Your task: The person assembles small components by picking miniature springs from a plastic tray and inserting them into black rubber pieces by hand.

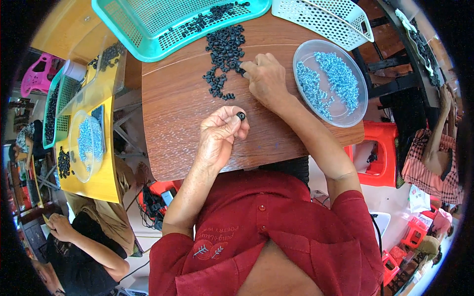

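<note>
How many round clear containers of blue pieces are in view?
2: one round container on the brown table, to the right of the right hand; another container on the yellow table at the left. Others may be hidden.

- Brown wood-grain surface [173, 118], rounded near corner
- Loose heap of black rings [226, 49]
- Turquoise basket [143, 51], far left
- Clear round tub [346, 118], right side

Dark red short-sleeved shirt [306, 237] with open collar [217, 278], red button [262, 207], embroidered leaf emblem [210, 250]
</note>
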A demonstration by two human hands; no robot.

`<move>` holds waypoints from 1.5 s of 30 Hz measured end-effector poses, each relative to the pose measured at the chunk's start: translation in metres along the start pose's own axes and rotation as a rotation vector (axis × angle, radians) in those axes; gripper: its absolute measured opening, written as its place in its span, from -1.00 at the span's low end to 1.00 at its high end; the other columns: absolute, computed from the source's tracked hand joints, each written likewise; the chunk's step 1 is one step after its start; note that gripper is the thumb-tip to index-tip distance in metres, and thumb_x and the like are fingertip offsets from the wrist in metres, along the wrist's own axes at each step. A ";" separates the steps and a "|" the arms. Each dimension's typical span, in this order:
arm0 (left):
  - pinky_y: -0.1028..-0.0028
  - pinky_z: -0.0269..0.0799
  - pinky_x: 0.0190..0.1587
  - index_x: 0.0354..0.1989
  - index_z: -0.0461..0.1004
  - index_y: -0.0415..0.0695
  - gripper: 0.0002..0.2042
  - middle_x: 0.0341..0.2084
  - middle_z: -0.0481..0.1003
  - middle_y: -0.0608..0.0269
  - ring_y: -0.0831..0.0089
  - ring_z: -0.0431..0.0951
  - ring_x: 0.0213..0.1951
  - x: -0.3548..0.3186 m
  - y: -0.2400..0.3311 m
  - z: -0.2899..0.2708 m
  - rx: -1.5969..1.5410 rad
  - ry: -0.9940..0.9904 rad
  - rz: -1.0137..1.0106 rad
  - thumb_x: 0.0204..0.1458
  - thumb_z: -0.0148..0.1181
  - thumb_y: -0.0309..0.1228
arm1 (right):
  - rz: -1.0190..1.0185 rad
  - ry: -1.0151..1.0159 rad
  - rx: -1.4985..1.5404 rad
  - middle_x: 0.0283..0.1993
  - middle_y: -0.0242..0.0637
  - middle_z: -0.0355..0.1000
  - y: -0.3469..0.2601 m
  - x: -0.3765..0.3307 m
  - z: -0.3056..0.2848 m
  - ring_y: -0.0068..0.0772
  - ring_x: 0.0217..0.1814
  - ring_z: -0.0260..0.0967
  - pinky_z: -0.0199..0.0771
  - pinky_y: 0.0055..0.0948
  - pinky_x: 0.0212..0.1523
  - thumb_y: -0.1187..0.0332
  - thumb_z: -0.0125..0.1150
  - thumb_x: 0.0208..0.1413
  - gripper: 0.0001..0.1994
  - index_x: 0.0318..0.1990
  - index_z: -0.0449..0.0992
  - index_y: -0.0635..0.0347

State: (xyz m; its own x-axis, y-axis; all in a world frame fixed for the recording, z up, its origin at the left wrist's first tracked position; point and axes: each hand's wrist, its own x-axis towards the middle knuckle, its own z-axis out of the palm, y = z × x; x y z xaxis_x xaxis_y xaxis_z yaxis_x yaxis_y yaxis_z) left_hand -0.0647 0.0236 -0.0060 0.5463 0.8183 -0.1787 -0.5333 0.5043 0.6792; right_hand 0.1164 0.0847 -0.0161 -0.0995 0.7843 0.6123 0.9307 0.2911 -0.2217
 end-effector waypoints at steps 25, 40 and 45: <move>0.53 0.36 -0.35 -0.24 0.41 -0.28 -0.84 -0.46 0.49 0.18 0.46 0.46 -0.44 0.003 -0.002 -0.010 -0.066 -0.018 -0.027 0.04 0.15 -0.48 | 0.308 0.046 0.166 -0.41 -0.09 0.44 0.018 0.025 0.010 -0.05 -0.29 0.39 0.36 -0.10 -0.29 0.41 0.19 -0.15 -0.93 -0.46 0.54 0.16; 0.49 0.41 -0.32 -0.22 0.41 -0.30 -0.83 -0.45 0.49 0.13 0.39 0.49 -0.41 0.006 -0.001 -0.013 -0.100 -0.012 -0.043 0.05 0.14 -0.49 | 0.283 -0.121 0.034 -0.39 -0.10 0.46 0.025 0.041 0.026 -0.04 -0.29 0.39 0.36 -0.11 -0.26 0.43 0.22 -0.15 -0.90 -0.41 0.56 0.14; 0.49 0.41 -0.32 -0.22 0.41 -0.30 -0.83 -0.45 0.49 0.13 0.39 0.49 -0.42 0.005 0.000 -0.012 -0.099 -0.026 -0.040 0.05 0.14 -0.49 | 0.250 0.013 0.073 -0.45 -0.03 0.44 0.024 0.034 0.022 0.03 -0.32 0.37 0.36 -0.06 -0.33 0.52 0.12 -0.20 -0.89 -0.46 0.54 0.23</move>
State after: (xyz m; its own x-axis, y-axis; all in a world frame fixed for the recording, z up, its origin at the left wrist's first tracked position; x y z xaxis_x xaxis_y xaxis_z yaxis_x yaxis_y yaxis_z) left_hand -0.0694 0.0309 -0.0157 0.5838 0.7906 -0.1848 -0.5716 0.5619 0.5980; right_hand 0.1277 0.1302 -0.0177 0.1355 0.8301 0.5409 0.8979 0.1280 -0.4212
